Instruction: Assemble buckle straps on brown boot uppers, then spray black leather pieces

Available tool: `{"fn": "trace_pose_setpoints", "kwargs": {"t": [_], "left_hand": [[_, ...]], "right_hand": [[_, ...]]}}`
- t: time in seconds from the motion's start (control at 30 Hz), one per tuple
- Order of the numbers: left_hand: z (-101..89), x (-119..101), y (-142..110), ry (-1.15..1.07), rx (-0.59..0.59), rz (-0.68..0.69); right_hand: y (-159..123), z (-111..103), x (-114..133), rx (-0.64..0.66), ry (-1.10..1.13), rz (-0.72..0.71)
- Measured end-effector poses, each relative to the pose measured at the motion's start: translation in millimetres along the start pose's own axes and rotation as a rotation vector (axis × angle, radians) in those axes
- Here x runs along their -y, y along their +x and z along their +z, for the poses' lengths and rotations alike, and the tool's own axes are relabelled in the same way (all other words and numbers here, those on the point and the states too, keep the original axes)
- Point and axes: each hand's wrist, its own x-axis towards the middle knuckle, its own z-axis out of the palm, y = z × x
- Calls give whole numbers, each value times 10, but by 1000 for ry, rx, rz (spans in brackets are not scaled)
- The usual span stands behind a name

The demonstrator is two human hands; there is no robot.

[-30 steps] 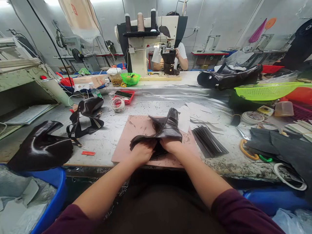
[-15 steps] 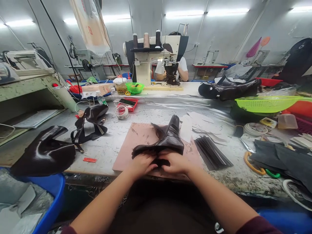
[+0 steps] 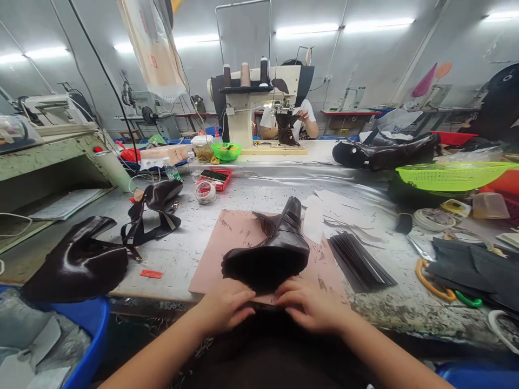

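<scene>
A dark brown leather boot upper (image 3: 286, 229) with straps lies on a pinkish board (image 3: 211, 243), its wide dark opening facing me. At the near left rim of that opening is my left hand (image 3: 229, 305), thumb apart from its bent fingers. My right hand (image 3: 310, 302) sits opposite, at the near right rim, fingers spread from the thumb. Nothing shows between the fingers of either hand; whether the fingertips touch the rim I cannot tell. To the right lies a stack of black strips (image 3: 360, 262) beside white paper pieces (image 3: 344, 208).
More dark leather uppers (image 3: 81, 259) lie at left, near a small red piece (image 3: 151, 274). Orange-handled scissors (image 3: 430, 275) and black pieces (image 3: 466, 265) lie at right. Blue bins flank the bench. Behind a sewing machine (image 3: 243, 108), another person (image 3: 308, 116) handles a boot.
Both hands have drawn back toward me from the boot upper and moved apart. The opening, earlier covered by the hands and nearly closed, now gapes wide. The view has shifted slightly.
</scene>
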Motion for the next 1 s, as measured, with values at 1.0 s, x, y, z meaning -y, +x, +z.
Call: {"fn": "trace_pose_setpoints", "kwargs": {"t": [1.0], "left_hand": [[355,-109,423,133,19,-33]], "right_hand": [[71,31,-131,-50,-500,280]]}}
